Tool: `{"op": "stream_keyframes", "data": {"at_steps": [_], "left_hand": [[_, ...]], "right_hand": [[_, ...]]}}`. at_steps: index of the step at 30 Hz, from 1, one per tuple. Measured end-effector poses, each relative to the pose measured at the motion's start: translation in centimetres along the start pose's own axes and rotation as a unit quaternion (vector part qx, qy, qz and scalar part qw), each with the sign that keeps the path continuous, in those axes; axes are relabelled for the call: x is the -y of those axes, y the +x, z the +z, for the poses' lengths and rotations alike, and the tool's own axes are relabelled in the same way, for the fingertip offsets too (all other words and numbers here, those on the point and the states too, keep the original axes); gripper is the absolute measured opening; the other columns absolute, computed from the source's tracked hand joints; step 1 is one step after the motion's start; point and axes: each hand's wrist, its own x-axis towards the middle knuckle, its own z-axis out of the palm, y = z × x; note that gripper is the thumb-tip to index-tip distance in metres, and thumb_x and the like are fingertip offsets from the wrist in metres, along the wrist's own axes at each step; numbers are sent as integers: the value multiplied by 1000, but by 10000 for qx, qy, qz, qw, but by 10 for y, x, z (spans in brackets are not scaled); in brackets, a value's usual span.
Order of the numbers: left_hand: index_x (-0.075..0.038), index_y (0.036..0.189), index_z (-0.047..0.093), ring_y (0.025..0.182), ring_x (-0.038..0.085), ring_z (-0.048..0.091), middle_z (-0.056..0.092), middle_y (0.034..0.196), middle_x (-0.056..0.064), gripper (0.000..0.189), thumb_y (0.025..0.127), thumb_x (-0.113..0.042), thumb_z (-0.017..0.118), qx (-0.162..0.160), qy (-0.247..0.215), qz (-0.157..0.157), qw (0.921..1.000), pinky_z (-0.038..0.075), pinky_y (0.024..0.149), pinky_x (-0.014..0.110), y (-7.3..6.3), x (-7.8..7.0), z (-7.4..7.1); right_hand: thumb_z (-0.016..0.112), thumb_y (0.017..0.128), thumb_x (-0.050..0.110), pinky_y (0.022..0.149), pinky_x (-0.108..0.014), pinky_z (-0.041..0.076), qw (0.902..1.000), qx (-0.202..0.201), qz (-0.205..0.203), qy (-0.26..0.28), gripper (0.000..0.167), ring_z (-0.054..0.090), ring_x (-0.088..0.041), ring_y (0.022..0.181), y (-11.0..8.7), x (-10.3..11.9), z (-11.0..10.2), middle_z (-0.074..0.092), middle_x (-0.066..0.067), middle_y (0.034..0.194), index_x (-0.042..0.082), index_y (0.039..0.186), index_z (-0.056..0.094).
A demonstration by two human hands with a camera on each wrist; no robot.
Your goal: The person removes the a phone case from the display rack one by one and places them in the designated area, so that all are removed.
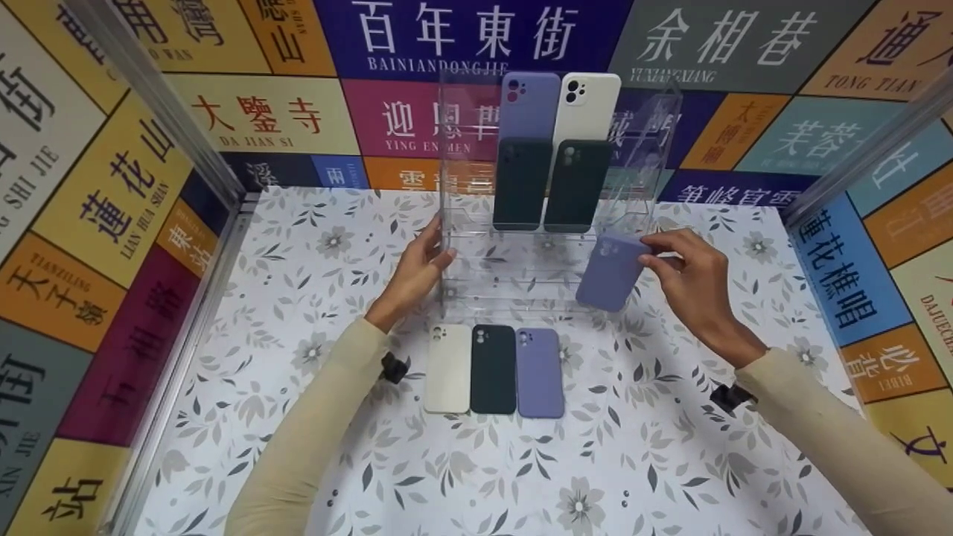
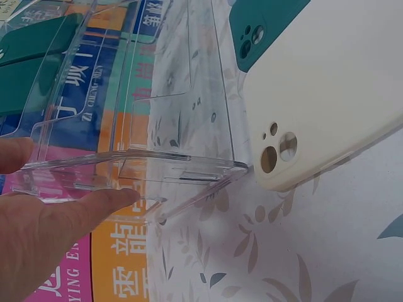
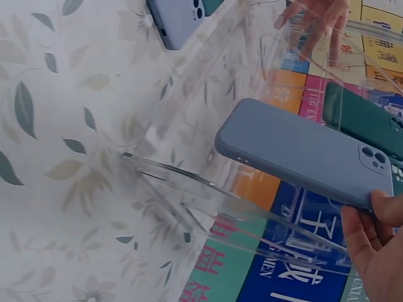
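A clear acrylic display stand (image 1: 444, 171) stands at the back of the table. On its upper tiers lean a purple phone case (image 1: 528, 104), a white phone case (image 1: 592, 97) and two dark green phone cases (image 1: 520, 182). My left hand (image 1: 413, 275) holds the stand's left side panel, thumb and fingers on either side of its edge in the left wrist view. With thumb and fingertips, my right hand (image 1: 696, 286) pinches another purple phone case (image 3: 302, 151) by its upper corner. That case is tilted, over the stand's lower right front.
In front of the stand lie a white case (image 1: 447, 372), a dark green case (image 1: 493, 372) and a purple case (image 1: 540, 376), side by side on the flower-patterned tabletop (image 1: 581, 484). Panels printed with Chinese characters (image 1: 476, 33) enclose the back and sides.
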Motion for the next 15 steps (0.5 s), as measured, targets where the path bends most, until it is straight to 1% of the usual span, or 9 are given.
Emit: {"op": "stream_keyframes", "data": {"at_steps": [8, 15], "left_hand": [[-10, 177, 19, 156, 40, 47, 36, 175, 22, 76, 111, -4, 56, -3, 34, -36, 10000, 42, 127, 47, -1, -1, 0], [-12, 177, 19, 157, 39, 46, 36, 176, 21, 76, 111, -4, 56, -27, 7, -78, 10000, 43, 127, 47, -1, 0, -1]], "right_hand": [[79, 92, -15, 88, -12, 59, 9998, 79, 148, -49, 27, 70, -2, 104, -19, -11, -2, 76, -18, 111, -6, 118, 81], [79, 91, -16, 88, -12, 59, 9995, 98, 279, -94, 28, 70, -1, 103, -29, -20, -3, 76, -19, 110, -6, 117, 81]]}}
